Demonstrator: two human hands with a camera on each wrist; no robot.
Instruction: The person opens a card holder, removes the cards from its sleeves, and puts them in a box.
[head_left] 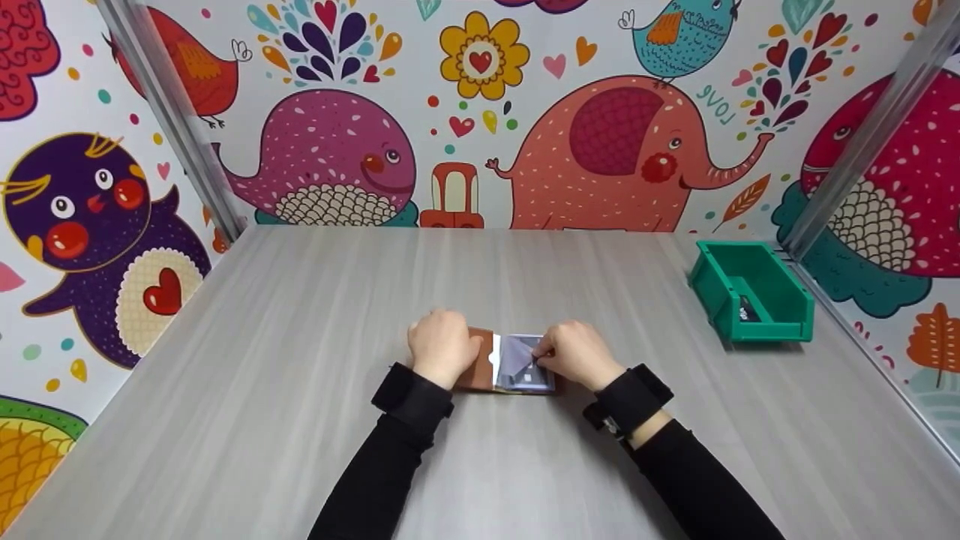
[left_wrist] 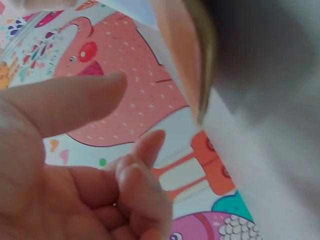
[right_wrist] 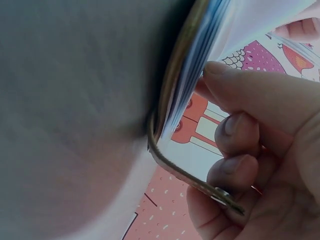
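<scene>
A brown card holder lies unfolded on the table, its clear plastic sleeves on the right half. My right hand pinches a translucent plastic sleeve between thumb and index finger, lifting its corner over a dark card or page. In the right wrist view, a stack of sleeves stands edge-on, and a strap with a metal snap sticks out by the curled lower fingers. My left hand hovers by the left cover. The left wrist view shows its thumb and loosely bent fingers apart from the cover edge.
A green plastic bin stands at the table's right edge, with a small black-and-white item inside. Printed walls with metal corner posts bound the grey table.
</scene>
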